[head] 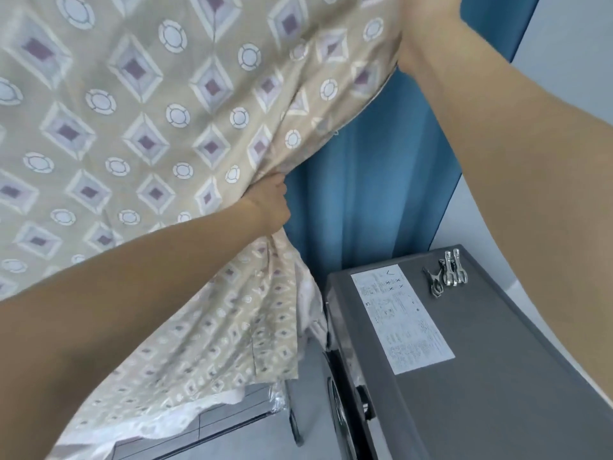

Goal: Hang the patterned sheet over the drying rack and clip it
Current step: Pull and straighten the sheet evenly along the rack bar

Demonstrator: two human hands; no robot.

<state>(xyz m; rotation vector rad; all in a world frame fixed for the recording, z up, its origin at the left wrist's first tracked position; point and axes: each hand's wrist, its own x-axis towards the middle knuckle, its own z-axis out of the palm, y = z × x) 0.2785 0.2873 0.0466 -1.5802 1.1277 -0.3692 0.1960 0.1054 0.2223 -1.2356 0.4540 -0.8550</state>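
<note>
Up high, the patterned sheet (pixel 139 127) hangs spread out, filling the left side. The left hand (pixel 270 200) is curled tight, gripping a bunch of its edge. The right hand (pixel 428 14) reaches up at the top corner of the sheet, cut off, so its fingers cannot be seen. Metal clips (pixel 447 272) lie on the gray washing machine (pixel 497 393). The drying rack is hidden.

Blue curtain (pixel 371 180) hanging in folds at the back, beside a pale wall (pixel 570 61) on the right. Grey washing machine (pixel 497 393) at lower right, white printed label (pixel 399 318) stuck flat on its top. Round door (pixel 338 416) on its front, seen edge-on. Grey floor (pixel 265 439) below.
</note>
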